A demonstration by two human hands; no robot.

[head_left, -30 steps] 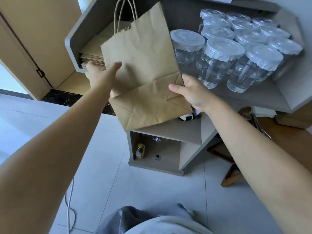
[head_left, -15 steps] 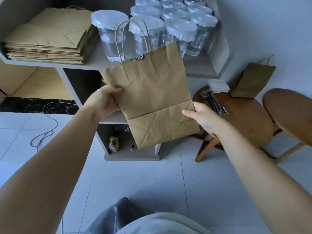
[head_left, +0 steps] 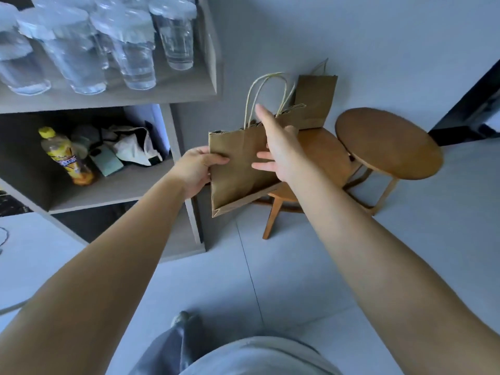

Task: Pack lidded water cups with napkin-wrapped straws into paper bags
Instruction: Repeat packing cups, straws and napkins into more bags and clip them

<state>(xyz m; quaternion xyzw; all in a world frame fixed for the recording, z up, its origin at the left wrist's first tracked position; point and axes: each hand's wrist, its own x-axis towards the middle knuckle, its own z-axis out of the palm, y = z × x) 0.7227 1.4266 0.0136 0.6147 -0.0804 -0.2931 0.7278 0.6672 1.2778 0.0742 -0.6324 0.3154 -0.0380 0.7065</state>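
**Flat paper bag held over the first stool**

Nearest, at 6 o'clock, lie the person's grey trouser leg (head_left: 173,345) and pale shirt hem (head_left: 254,358) above the grey tiled floor (head_left: 297,266). Both forearms reach up toward the centre. The left hand (head_left: 196,169) pinches the left edge of a flat brown paper bag (head_left: 235,169), thumb on its front face. The right hand (head_left: 278,152) is released, fingers straight and spread, lying against the bag's right side near its mouth. The bag stands upright in the air, twine handles (head_left: 266,96) up, in front of a round wooden stool (head_left: 324,155). A second round stool (head_left: 389,142) stands just beside it at 3 o'clock. Behind the held bag, a second paper bag (head_left: 316,101) leans on the wall. At 9 o'clock, a grey shelf unit (head_left: 178,136) holds a yellow-capped bottle (head_left: 65,155) and a white cloth bag (head_left: 135,144) in its lower compartment. Farthest, at 11 o'clock, lidded water cups (head_left: 130,50) crowd its top shelf.
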